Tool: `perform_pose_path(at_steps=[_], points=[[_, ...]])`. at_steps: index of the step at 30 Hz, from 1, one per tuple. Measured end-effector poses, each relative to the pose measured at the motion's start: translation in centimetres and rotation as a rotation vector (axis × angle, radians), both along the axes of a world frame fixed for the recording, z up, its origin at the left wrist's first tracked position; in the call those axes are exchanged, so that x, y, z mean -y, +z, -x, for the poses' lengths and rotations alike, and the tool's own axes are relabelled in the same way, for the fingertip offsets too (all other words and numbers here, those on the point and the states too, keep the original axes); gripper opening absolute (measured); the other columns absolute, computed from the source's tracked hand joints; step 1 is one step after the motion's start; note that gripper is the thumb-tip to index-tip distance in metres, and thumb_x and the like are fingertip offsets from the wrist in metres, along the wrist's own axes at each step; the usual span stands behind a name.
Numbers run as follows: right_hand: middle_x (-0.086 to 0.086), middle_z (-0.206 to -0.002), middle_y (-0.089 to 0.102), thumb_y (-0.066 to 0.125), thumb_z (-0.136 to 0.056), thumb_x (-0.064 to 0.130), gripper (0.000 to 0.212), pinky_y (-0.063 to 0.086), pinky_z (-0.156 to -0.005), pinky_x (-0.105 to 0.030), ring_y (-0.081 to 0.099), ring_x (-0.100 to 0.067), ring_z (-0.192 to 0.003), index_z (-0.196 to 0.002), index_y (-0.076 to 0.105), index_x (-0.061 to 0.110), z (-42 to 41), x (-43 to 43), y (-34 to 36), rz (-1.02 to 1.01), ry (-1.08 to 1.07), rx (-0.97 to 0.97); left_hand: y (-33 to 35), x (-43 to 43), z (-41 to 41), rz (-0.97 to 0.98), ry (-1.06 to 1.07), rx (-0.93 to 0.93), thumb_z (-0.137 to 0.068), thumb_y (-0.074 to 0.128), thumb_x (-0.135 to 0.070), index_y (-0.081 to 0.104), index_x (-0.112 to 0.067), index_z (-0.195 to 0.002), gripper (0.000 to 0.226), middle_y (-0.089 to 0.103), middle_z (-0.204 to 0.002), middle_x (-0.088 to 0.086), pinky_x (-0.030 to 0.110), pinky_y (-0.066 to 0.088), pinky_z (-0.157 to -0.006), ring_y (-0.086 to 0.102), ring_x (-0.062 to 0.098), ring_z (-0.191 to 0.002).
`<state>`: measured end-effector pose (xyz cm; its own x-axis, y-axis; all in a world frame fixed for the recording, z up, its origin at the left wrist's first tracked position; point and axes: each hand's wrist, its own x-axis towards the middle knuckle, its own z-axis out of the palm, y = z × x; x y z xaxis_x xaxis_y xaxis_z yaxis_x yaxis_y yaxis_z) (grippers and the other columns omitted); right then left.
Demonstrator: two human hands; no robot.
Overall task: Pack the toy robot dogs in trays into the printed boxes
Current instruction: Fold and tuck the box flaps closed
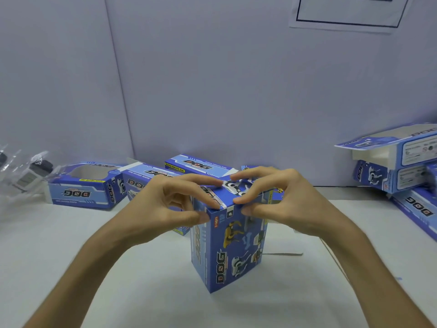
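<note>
Printed box [227, 252] stands on end, mid worktop [142, 292]. Left hand [160, 204] and right hand [283, 204] both pinch its top end: fingers curled over the top flap, thumbs on the near face. More boxes lie behind it; a windowed box [87, 185] lies left and a box stack [399, 166] right.

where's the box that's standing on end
Head view: the upright box stands in the middle of the table, just in front of the boxes lying flat, its top pinched by the left hand and right hand.
</note>
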<state>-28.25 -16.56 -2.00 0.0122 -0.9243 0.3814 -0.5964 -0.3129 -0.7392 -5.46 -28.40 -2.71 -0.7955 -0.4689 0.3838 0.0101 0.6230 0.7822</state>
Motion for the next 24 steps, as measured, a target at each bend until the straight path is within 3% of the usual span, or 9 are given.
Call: perform_pose_path(at_steps=[3,7,11,14,17,21,24], points=[[0.017,-0.126,0.065,0.079,-0.083,0.009,0.022,0.057,-0.078,-0.021,0.050,0.005,-0.125,-0.083,0.078,0.031,-0.2,0.4,-0.5,0.016,0.005,0.032,0.2,-0.2,0.1,0.040,-0.029,0.071,-0.076,0.075,-0.022,0.077,-0.035,-0.101,0.029,0.064,-0.127,-0.024,0.035,0.058,-0.078,0.063,0.007,-0.113],[0.019,-0.133,0.059,0.078,-0.084,0.013,0.022,0.060,-0.086,-0.036,0.045,-0.002,-0.132,-0.082,0.075,0.035,-0.2,0.8,-0.8,-0.024,0.001,0.043,0.2,-0.2,0.0,0.009,-0.026,0.130,-0.072,0.078,-0.033,0.076,-0.039,-0.103,0.032,0.062,-0.127,-0.028,0.033,0.057,-0.084,0.058,0.001,-0.119],[0.018,-0.129,0.062,0.079,-0.084,0.016,0.016,0.061,-0.081,-0.036,0.048,-0.005,-0.132,-0.087,0.076,0.031,0.5,0.7,-0.8,0.009,0.047,0.118,0.3,-0.5,0.2,0.032,0.012,0.100,-0.071,0.085,-0.036,0.078,-0.039,-0.098,0.027,0.065,-0.121,-0.029,0.037,0.058,-0.075,0.058,-0.002,-0.117],[0.016,-0.125,0.067,0.079,-0.072,0.031,0.013,0.057,-0.090,-0.048,0.053,-0.011,-0.130,-0.084,0.077,0.029,1.5,0.7,-1.4,0.063,-0.007,0.211,0.3,-0.7,0.3,0.045,0.034,0.074,-0.069,0.077,-0.040,0.079,-0.038,-0.096,0.026,0.067,-0.118,-0.028,0.033,0.058,-0.067,0.059,0.000,-0.115],[0.010,-0.124,0.069,0.079,-0.072,0.027,0.007,0.052,-0.094,-0.058,0.054,-0.015,-0.130,-0.077,0.078,0.031,1.8,1.3,-2.5,0.083,-0.003,0.304,0.1,-1.0,0.5,0.086,0.049,0.031,-0.069,0.076,-0.043,0.078,-0.038,-0.092,0.024,0.068,-0.114,-0.026,0.029,0.052,-0.055,0.063,0.008,-0.108],[0.012,-0.130,0.066,0.078,-0.074,0.026,0.010,0.058,-0.088,-0.052,0.050,-0.014,-0.134,-0.081,0.079,0.034,2.1,1.7,-3.4,0.060,0.026,0.388,0.1,-1.3,0.8,0.082,0.066,-0.005,-0.069,0.074,-0.044,0.079,-0.038,-0.090,0.022,0.069,-0.113,-0.024,0.044,0.050,-0.054,0.064,0.021,-0.099],[0.013,-0.133,0.063,0.079,-0.072,0.024,0.013,0.059,-0.083,-0.039,0.048,-0.013,-0.136,-0.082,0.081,0.032,2.2,1.8,-3.9,0.073,0.029,0.469,0.1,-1.6,1.0,0.071,0.099,-0.027,-0.069,0.074,-0.044,0.079,-0.037,-0.086,0.020,0.070,-0.111,-0.024,0.044,0.053,-0.056,0.065,0.014,-0.092]])
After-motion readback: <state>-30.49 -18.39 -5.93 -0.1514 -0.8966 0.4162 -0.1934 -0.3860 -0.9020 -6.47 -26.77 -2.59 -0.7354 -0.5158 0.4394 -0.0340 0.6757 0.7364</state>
